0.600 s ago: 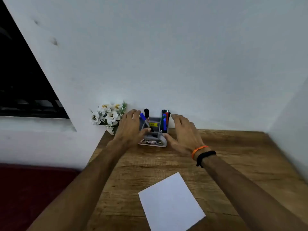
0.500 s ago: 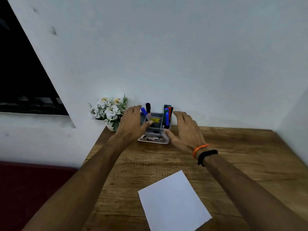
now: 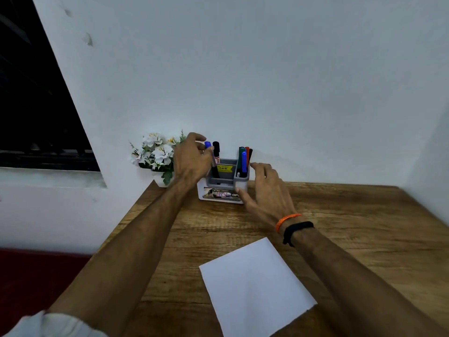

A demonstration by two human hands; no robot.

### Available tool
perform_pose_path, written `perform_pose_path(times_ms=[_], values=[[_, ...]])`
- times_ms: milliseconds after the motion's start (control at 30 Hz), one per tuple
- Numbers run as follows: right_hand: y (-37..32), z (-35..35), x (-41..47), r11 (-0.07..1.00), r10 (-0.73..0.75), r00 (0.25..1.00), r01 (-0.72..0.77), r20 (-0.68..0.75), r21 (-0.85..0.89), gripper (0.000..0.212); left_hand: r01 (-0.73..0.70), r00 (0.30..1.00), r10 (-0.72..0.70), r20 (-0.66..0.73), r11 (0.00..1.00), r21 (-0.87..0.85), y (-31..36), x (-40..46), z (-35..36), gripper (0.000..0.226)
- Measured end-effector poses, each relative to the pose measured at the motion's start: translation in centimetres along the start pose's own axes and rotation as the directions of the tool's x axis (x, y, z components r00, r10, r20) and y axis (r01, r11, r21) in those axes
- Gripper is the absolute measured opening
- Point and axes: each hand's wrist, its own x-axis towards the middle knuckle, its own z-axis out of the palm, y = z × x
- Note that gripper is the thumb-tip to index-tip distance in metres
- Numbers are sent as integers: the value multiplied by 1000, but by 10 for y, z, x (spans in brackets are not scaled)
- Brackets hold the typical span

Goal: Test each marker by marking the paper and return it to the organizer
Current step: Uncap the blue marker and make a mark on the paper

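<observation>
our left hand pinches the blue marker; our right hand, fingers relaxed, steadies the organizer at the table's far edge; a crooked pull could tip it.

The organizer front label reads "OP" (remainder hidden, other print blurred).

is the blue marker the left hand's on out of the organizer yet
Not yet: the blue-capped marker leans with its lower end still inside the grey plastic organizer, the left hand pinching it.
</observation>
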Motion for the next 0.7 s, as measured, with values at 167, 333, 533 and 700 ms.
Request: perform_pose_path(times_ms=[167, 333, 533, 700], values=[[-16, -15, -21, 998, -61, 993, 60, -103, -5, 59, -143, 981, 133, -144, 987, -66, 24, -22, -37, 30], [-46, -32, -46, 994, -60, 991, 70, -118, 85, 39, -90, 980, 27, -196, 942, -323, 37, -57, -67, 15], [-81, -47, -80, 501, 295, 949, -255, 114, 827, 34, 287, 952, -265, 150, 612, -737, 29, -129, -79, 20], [-85, -46, -96, -33, 326, 861, -402, 390, 915, 38, 454, 887, -276, 369, 389, -801, 10, -170, -78, 16]])
